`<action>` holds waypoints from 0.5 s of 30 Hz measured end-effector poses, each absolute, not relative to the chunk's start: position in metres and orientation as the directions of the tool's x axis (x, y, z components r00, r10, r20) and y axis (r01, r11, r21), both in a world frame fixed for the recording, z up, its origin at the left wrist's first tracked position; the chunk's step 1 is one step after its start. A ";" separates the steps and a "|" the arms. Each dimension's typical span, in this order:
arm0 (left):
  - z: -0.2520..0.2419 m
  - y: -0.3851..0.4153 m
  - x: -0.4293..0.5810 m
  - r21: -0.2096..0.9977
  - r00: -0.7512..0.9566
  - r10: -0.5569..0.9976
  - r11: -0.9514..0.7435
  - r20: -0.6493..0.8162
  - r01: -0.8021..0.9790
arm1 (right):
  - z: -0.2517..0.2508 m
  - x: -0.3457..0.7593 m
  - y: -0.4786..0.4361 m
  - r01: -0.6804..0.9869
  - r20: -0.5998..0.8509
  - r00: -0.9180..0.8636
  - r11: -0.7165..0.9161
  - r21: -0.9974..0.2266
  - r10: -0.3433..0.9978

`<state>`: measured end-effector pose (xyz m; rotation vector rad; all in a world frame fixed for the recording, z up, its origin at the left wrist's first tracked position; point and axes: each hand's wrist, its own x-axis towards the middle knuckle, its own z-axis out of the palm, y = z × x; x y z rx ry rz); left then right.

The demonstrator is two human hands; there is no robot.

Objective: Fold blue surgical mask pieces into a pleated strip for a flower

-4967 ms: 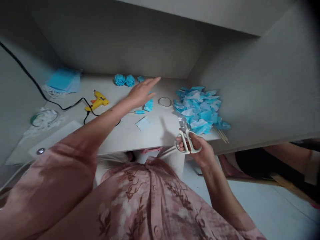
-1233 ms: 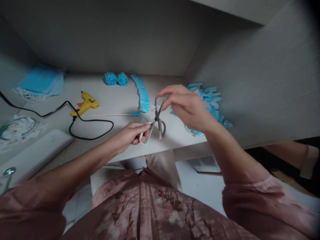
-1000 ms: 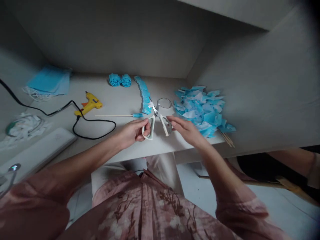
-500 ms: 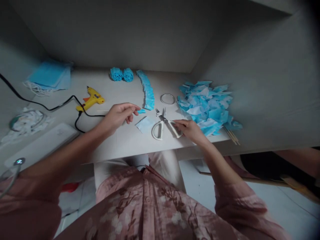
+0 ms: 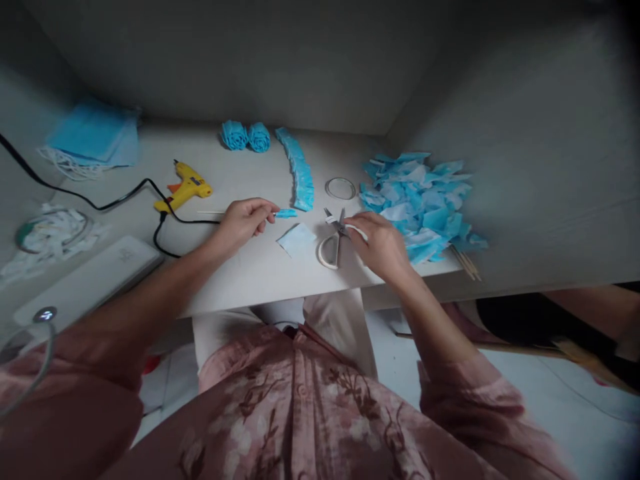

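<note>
My left hand is closed on a thin wooden stick, with folded blue fabric wrapped at its right end. Below that tip a pale blue square of fabric lies on the tabletop. My right hand bends over a pair of scissors, its thumb and fingertips at the pivot and the right handle hidden under it. The blades lie partly spread, pointing away from me. Beyond them rests a ring of wire or tape, and a pleated blue strip stretches toward the back.
Loose blue and white fabric pieces are heaped at the right, over some wooden sticks. Two blue fabric roses sit at the back. At the left are a yellow glue gun with its cord, face masks and a white power strip.
My right hand has shifted from the scissors' right handle up to the pivot, and the scissors have slid slightly right. My left hand keeps the stick. The view has shifted a little.
</note>
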<state>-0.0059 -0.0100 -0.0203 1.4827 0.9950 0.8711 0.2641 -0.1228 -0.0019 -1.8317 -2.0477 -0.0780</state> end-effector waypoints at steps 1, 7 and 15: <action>-0.022 -0.011 -0.007 0.989 0.385 0.923 -0.060 0.003 0.136 | 0.000 0.254 -0.117 0.950 0.290 -0.091 0.171 -0.262 0.953; -0.033 -0.017 -0.010 0.956 0.446 0.893 -0.179 0.060 0.230 | -0.007 0.210 -0.076 0.930 0.108 -0.144 0.172 -0.324 0.984; -0.034 -0.019 -0.009 0.851 0.497 0.823 -0.450 0.276 0.272 | -0.010 0.200 -0.071 0.806 0.110 -0.139 0.177 -0.565 0.984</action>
